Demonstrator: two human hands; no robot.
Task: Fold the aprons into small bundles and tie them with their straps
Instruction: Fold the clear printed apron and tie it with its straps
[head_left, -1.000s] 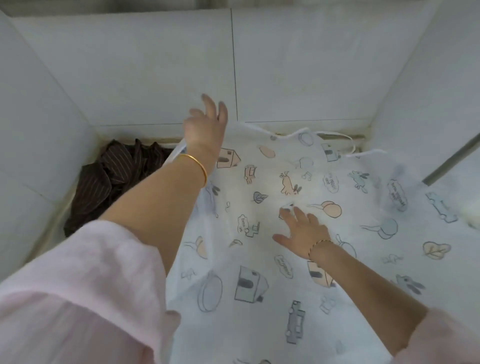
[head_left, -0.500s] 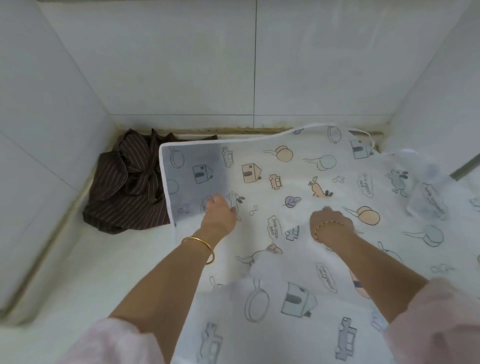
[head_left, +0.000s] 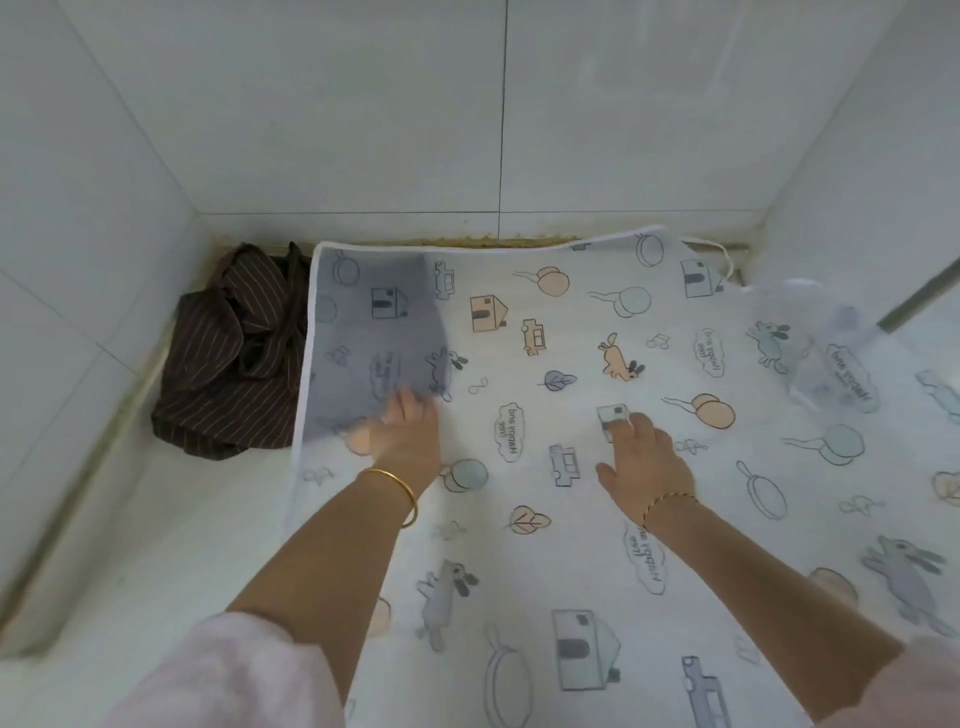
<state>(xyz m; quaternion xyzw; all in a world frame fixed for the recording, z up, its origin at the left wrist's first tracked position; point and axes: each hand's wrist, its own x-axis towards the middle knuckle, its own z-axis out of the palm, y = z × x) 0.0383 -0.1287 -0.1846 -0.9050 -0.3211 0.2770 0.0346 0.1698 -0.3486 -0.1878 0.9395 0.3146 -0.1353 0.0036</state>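
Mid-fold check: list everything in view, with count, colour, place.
printed apron: one, white with cartoons, spread over counter
strap: one, white, apron's far right corner
striped cloth: one, brown, crumpled, far left corner
counter: one, white, showing at left
wall tiles: several, white, three sides
bangle: one, gold, left wrist
bracelet: one, gold, right wrist
sleeves: two, pink, bottom corners
left hand: one, apron's left part, fingertips under fabric
right hand: one, flat on apron's middle

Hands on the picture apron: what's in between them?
Only apron cloth lies between the left hand and right hand, printed with a word bubble and a little truck. The head view shows it.
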